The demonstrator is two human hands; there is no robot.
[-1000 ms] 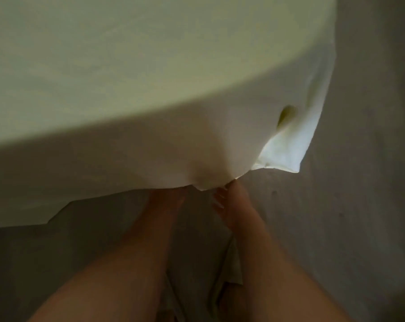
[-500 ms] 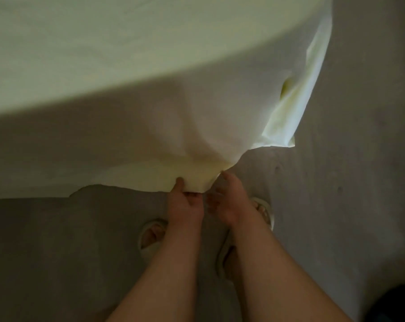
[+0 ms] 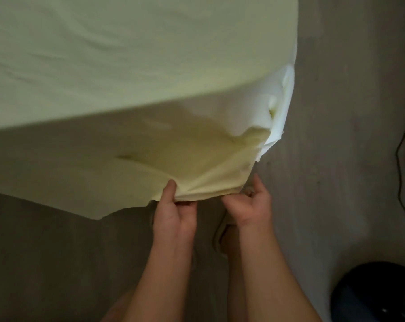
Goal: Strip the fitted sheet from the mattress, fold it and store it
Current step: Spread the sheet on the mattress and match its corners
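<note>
Fabric of the pale yellow fitted sheet (image 3: 127, 66) spreads across the upper part of the head view, lightly rippled, covering the top of the mattress, which is hidden beneath it. The sheet's near side hangs down in shadow, and its lower hem is drawn out toward the person into a bunched fold near the right corner.

The left hand (image 3: 176, 210) pinches that hem, thumb lying on top of the cloth and fingers tucked under it. The right hand (image 3: 250, 205) is just beside it at the hem's right end, fingers curled in against the edge and thumb raised along the side of the cloth; it appears to grip the hem there, though the contact is partly hidden.

At the corner a white layer (image 3: 281, 108) shows from under the sheet; whether it is mattress or cover I cannot tell.

Below the hands lies a grey floor (image 3: 336, 182), with a light slipper (image 3: 220, 240) under the right wrist. A thin dark cable (image 3: 399, 159) runs along the right edge, and a dark round object (image 3: 378, 293) sits in the lower right corner.
</note>
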